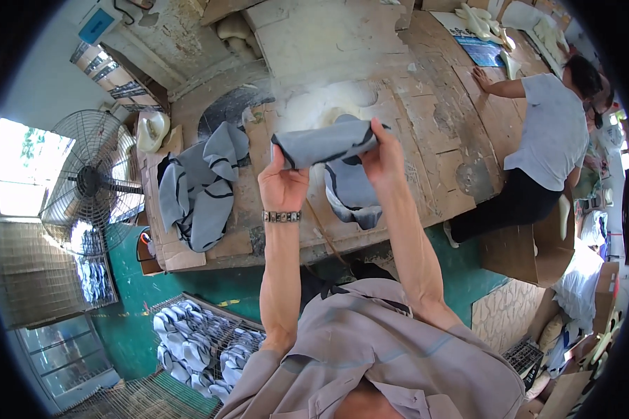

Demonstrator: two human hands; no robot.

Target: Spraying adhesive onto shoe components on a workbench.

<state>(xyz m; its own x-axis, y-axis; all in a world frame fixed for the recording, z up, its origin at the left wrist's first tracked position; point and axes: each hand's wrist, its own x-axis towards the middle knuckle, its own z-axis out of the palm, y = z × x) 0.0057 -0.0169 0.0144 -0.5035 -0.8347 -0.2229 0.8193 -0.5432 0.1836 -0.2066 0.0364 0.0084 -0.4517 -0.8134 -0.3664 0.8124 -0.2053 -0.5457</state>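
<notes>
While both hands grip it above the worktable [426, 126], the grey fabric piece [326, 143] sags soft and light; left hand [283, 183] pinches one end, right hand [379, 155] closes on the other. Edges look the best hold. More grey pieces [201, 185] lie on the worktable's left side.

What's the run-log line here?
left hand: holds grey black-trimmed fabric piece | right hand: holds same piece | above cardboard-covered table
</notes>
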